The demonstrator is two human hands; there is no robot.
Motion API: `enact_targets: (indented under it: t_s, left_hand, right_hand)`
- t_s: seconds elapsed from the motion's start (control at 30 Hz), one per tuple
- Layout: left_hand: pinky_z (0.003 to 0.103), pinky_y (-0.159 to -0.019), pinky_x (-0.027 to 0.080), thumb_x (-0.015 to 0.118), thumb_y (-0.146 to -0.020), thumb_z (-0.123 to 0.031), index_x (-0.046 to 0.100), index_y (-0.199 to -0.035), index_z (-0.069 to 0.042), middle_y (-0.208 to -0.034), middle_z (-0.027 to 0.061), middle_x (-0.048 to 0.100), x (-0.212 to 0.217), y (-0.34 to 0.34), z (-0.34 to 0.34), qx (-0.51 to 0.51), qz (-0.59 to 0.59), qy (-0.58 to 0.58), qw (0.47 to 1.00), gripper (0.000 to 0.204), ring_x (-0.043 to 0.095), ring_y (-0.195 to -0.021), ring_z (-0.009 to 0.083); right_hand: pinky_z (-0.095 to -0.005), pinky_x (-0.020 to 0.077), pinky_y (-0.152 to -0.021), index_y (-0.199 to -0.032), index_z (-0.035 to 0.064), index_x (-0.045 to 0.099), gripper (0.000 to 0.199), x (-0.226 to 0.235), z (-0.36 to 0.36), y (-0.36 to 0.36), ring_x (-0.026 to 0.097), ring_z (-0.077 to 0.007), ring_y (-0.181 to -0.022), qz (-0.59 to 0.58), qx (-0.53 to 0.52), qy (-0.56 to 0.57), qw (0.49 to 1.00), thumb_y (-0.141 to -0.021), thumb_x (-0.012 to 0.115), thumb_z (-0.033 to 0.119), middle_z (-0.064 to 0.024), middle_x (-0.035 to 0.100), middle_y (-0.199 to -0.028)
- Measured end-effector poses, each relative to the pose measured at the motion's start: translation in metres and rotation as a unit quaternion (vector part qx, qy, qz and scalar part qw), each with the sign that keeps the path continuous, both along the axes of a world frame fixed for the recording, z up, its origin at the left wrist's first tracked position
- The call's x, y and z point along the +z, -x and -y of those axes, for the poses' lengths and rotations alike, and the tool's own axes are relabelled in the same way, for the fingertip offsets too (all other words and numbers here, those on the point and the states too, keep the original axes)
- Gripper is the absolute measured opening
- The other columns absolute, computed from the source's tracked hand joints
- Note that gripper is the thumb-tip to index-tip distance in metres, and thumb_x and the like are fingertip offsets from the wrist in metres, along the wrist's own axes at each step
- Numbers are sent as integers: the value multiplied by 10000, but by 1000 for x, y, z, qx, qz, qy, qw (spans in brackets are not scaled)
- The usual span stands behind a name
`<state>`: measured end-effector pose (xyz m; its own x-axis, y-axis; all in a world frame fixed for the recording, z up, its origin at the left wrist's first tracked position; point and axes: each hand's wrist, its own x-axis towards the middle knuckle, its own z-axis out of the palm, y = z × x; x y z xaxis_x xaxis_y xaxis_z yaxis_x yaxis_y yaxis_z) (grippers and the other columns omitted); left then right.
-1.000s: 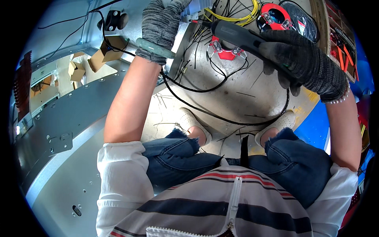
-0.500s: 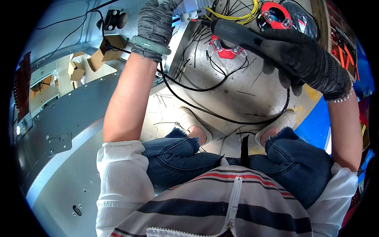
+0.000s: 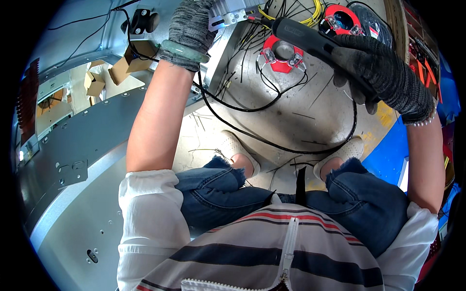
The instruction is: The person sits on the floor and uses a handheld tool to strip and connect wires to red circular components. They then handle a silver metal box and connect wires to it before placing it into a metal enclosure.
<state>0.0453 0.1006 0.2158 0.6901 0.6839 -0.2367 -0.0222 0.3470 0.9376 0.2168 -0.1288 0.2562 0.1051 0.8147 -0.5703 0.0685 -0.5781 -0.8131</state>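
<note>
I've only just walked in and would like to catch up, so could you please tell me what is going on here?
A person's gloved right hand grips a black power screwdriver, its bit pointing toward the right end of a silver finned metal part; I cannot tell whether they touch. The gloved left hand is on that part, its fingers not fully visible. Red ring-shaped parts and a black cable lie nearby.
</note>
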Motion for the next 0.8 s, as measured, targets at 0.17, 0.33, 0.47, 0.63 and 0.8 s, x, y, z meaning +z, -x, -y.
enact_targets:
  t_s: [0.17,0.33,0.47,0.63,0.8]
  left_hand:
    - [291,-724,497,629,-800,-152,554,-1094,26,-935,86,632,12,0,10,-11,-55,-61,997,351,610,-811,174]
    - [277,-700,462,605,-819,-149,564,-1088,22,-904,65,630,11,-10,17,-57,-221,-297,927,321,576,-774,143]
    - [272,-705,450,604,-825,-153,560,-1096,14,-934,50,620,3,-9,20,-28,-101,-211,972,321,558,-784,132]
    - [267,-758,440,605,-828,-157,539,-1127,10,-997,49,603,2,-9,30,-39,-82,-176,980,348,549,-860,130]
    - [266,-808,437,587,-837,-144,499,-1179,-14,-1043,44,588,-5,-11,30,-52,-40,-172,983,377,549,-906,135]
  right_hand:
    - [-183,439,-341,-1198,33,473,492,7,-9,3,542,-72,-471,42,30,38,998,-869,521,395,-42,569,-695]
    - [-181,399,-344,-1124,35,536,400,-11,1,-2,503,-59,-453,135,43,4,990,-879,515,350,-28,541,-679]
    - [-187,398,-352,-1128,39,543,386,2,-4,2,495,-60,-457,116,40,11,992,-882,513,334,-29,538,-680]
    - [-182,400,-342,-1183,45,518,416,9,-7,5,502,-65,-452,130,31,56,989,-883,513,333,-34,540,-677]
    - [-181,406,-333,-1215,49,497,441,8,-5,3,508,-71,-432,109,23,59,992,-880,523,334,-34,546,-664]
